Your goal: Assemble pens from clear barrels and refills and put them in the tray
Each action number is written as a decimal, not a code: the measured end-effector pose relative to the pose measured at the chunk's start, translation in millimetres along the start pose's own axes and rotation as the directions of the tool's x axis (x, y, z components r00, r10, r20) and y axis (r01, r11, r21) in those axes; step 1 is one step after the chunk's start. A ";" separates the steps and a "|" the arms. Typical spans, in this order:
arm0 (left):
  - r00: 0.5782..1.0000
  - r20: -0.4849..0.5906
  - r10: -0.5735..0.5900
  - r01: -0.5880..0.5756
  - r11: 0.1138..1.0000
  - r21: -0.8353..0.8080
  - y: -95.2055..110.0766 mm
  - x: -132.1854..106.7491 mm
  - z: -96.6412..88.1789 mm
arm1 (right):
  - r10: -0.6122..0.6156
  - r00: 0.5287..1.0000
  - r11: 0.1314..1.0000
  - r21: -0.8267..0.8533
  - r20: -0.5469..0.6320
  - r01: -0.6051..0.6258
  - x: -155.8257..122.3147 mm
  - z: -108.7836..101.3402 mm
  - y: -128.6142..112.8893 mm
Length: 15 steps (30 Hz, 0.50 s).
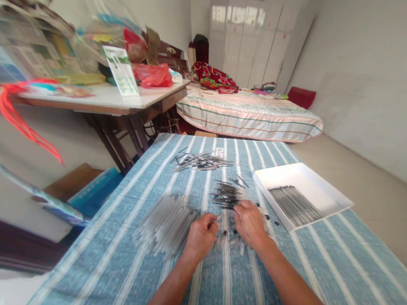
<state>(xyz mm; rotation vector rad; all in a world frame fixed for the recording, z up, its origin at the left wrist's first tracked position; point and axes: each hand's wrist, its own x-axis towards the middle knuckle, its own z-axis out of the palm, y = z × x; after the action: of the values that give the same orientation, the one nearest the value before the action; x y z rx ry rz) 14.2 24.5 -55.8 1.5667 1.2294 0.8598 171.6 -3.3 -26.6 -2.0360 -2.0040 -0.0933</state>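
Observation:
My left hand (202, 237) is closed, its thumb and fingertips pinched together over a small pale piece that I cannot make out. Close to its left lies a big pile of translucent grey pen barrels (168, 222). My right hand (249, 223) has its fingers bent and pressed together beside a bundle of thin dark pen refills (227, 194); what they grip is hidden. Between and beneath the hands, small clear and black pen parts (224, 234) lie scattered. Farther off rests a loose heap of thin grey and black sticks (202, 162).
A white open box (340, 201) on the right holds a row of grey pens (294, 204). Blue striped cloth (112, 239) covers the table. At left, a side table (151, 94) carries bags and a card. Behind are a bed (252, 114) and a white wardrobe (247, 43).

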 end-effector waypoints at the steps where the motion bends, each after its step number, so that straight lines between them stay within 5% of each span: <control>1: 1.000 -0.001 0.002 -0.002 1.000 0.005 -0.3 -0.1 0.1 | 0.009 1.000 0.999 -0.037 0.028 -0.008 5.0 0.4 -1.5; 15: 1.000 -0.005 0.026 -0.026 0.997 0.068 -1.2 0.1 -1.6 | 0.025 0.982 0.983 -0.183 0.187 0.010 29.9 -9.0 -16.2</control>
<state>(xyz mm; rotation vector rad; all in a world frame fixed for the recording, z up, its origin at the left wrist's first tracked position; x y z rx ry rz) 12.3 25.0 -56.4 1.6387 1.2570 0.8478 158.0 23.5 -8.2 -2.2410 -2.1734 -0.0896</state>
